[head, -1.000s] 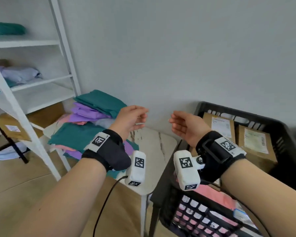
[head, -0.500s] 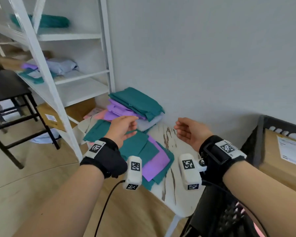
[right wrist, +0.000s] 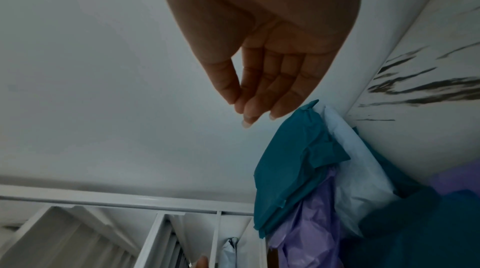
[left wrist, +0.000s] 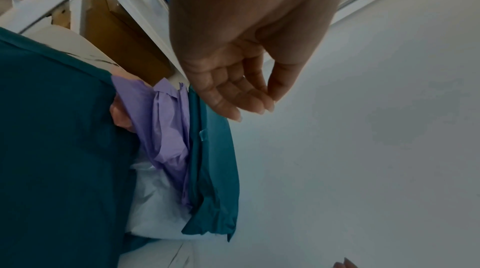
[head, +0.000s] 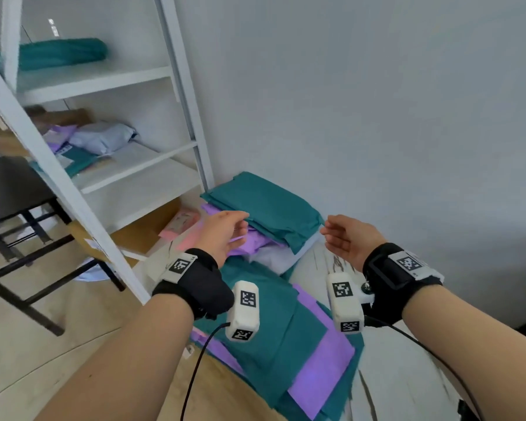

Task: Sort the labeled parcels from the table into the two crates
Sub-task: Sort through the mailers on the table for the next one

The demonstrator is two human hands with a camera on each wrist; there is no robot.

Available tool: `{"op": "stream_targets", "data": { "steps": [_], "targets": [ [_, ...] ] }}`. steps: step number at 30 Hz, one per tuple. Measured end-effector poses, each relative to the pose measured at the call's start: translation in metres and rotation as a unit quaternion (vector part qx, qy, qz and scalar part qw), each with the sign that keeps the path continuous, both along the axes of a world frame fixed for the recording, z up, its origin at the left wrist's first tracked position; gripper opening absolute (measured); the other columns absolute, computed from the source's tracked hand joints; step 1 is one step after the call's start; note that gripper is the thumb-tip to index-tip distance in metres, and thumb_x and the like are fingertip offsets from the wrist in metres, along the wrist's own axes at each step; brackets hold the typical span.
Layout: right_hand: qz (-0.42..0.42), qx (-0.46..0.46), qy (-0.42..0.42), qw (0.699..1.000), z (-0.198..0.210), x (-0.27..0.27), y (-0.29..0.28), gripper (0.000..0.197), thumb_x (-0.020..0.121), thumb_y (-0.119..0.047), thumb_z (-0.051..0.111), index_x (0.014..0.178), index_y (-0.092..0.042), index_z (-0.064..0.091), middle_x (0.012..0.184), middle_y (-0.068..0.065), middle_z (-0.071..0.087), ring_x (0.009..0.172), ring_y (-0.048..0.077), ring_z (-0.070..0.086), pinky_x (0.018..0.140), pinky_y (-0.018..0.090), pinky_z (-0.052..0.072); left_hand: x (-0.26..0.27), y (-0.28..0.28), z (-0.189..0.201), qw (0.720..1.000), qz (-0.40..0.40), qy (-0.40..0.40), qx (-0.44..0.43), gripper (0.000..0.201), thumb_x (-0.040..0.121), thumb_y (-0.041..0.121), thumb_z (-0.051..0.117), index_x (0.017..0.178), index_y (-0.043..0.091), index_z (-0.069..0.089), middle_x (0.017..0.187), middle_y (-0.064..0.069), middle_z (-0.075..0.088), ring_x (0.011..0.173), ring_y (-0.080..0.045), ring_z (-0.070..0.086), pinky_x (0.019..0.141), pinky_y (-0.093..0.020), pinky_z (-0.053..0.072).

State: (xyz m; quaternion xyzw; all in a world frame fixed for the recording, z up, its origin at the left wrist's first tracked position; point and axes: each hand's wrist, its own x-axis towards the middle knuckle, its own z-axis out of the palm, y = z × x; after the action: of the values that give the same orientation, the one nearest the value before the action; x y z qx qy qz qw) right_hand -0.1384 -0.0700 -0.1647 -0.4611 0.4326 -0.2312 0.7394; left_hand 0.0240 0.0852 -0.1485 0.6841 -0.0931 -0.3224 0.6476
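As the gaze swings away from the black crate seen a second ago, now out of the head view, both hands arrive over the parcels on the marble-patterned table [head: 407, 387]. The left hand [head: 225, 230] hovers empty, fingers loosely extended, at the near-left edge of the top teal parcel [head: 268, 208], which crowns a stack of purple parcels [head: 255, 243] and a pale one against the wall. The right hand [head: 351, 241], equally empty and relaxed, has come level with that parcel's right corner. More flat teal and purple mailers [head: 289, 335] lie spread nearer the person; a white shelf unit [head: 116, 165] stands to the left.

From the left wrist, the fingers [left wrist: 233, 96] hang slightly curled just above the teal parcel's edge [left wrist: 215, 149], not touching it as far as can be told.

From the right wrist, the open fingers [right wrist: 267, 87] sit just beside the teal corner [right wrist: 298, 149], again apart from it.

Judged from the paired approach, a two-handed pickup of the top teal parcel looks like the step in hand, with most parcels still unsorted on the table.
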Motion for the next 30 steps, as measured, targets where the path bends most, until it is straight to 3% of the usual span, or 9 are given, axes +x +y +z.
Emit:
{"op": "stream_targets", "data": {
  "steps": [5, 11, 15, 20, 23, 25, 26, 30],
  "targets": [
    [-0.011, 0.008, 0.032, 0.999, -0.021, 0.028, -0.021, 0.017, 0.093, -0.015, 0.058, 0.078, -0.007, 0.060, 0.065, 0.005, 0.066, 0.057, 0.013, 0.054, 0.053, 0.020, 0.053, 0.031, -0.027, -0.015, 0.999, 0.032, 0.011, 0.018, 0.013, 0.094, 0.018, 0.057, 0.082, 0.017, 0.059, 0.070, 0.002, 0.055, 0.063, -0.007, 0.051, 0.064, -0.022, 0.043],
    [-0.009, -0.010, 0.058, 0.998, -0.034, 0.053, -0.038, 0.007, 0.091, -0.008, 0.060, 0.097, -0.004, 0.061, 0.082, 0.011, 0.065, 0.067, 0.018, 0.058, 0.069, 0.026, 0.053, 0.065, -0.048, -0.031, 0.997, 0.047, 0.057, 0.019, 0.016, 0.099, 0.023, 0.050, 0.087, 0.018, 0.060, 0.081, 0.001, 0.056, 0.074, -0.010, 0.053, 0.070, -0.024, 0.043],
    [-0.010, -0.028, 0.072, 0.997, -0.035, 0.071, -0.048, 0.005, 0.089, -0.005, 0.061, 0.092, -0.007, 0.064, 0.084, 0.009, 0.064, 0.071, 0.018, 0.058, 0.069, 0.026, 0.052, 0.091, -0.064, -0.036, 0.996, 0.037, 0.080, 0.021, 0.012, 0.098, 0.023, 0.052, 0.106, 0.014, 0.055, 0.089, -0.001, 0.054, 0.086, -0.014, 0.052, 0.069, -0.026, 0.043],
    [-0.006, -0.080, 0.117, 0.990, -0.033, 0.104, -0.056, 0.014, 0.087, 0.001, 0.062, 0.085, -0.011, 0.067, 0.084, 0.009, 0.060, 0.082, 0.019, 0.054, 0.074, 0.029, 0.051, 0.129, -0.085, -0.037, 0.992, 0.026, 0.125, 0.017, 0.008, 0.097, 0.021, 0.054, 0.103, 0.018, 0.049, 0.087, -0.002, 0.047, 0.085, -0.017, 0.045, 0.078, -0.031, 0.041],
    [0.009, -0.154, 0.167, 0.974, -0.036, 0.133, -0.058, 0.013, 0.086, -0.002, 0.063, 0.090, -0.012, 0.069, 0.077, 0.002, 0.057, 0.073, 0.014, 0.051, 0.067, 0.022, 0.045, 0.153, -0.098, -0.043, 0.990, 0.048, 0.136, 0.013, 0.026, 0.095, 0.020, 0.056, 0.120, 0.019, 0.049, 0.109, -0.003, 0.047, 0.099, -0.020, 0.044, 0.086, -0.032, 0.038],
    [0.038, -0.203, 0.200, 0.958, -0.041, 0.154, -0.057, 0.018, 0.084, -0.003, 0.066, 0.098, -0.012, 0.070, 0.082, 0.001, 0.060, 0.069, 0.009, 0.050, 0.058, 0.015, 0.041, 0.166, -0.104, -0.047, 0.988, 0.059, 0.144, 0.011, 0.019, 0.094, 0.017, 0.055, 0.112, 0.018, 0.050, 0.106, -0.001, 0.049, 0.093, -0.018, 0.046, 0.084, -0.031, 0.037],
    [0.056, -0.220, 0.215, 0.950, -0.044, 0.165, -0.057, 0.021, 0.083, -0.005, 0.068, 0.101, -0.013, 0.070, 0.090, 0.002, 0.062, 0.075, 0.009, 0.053, 0.061, 0.015, 0.041, 0.171, -0.106, -0.048, 0.987, 0.062, 0.149, 0.012, 0.015, 0.094, 0.015, 0.054, 0.108, 0.017, 0.049, 0.103, -0.001, 0.049, 0.090, -0.018, 0.046, 0.083, -0.031, 0.038],
    [0.113, -0.251, 0.273, 0.922, -0.055, 0.200, -0.055, 0.037, 0.078, -0.011, 0.075, 0.114, -0.017, 0.067, 0.122, 0.005, 0.061, 0.111, 0.016, 0.056, 0.082, 0.020, 0.039, 0.191, -0.114, -0.053, 0.983, 0.062, 0.173, 0.019, 0.030, 0.093, 0.014, 0.055, 0.121, 0.017, 0.044, 0.114, -0.002, 0.042, 0.104, -0.020, 0.041, 0.085, -0.035, 0.045]
  ]
}}
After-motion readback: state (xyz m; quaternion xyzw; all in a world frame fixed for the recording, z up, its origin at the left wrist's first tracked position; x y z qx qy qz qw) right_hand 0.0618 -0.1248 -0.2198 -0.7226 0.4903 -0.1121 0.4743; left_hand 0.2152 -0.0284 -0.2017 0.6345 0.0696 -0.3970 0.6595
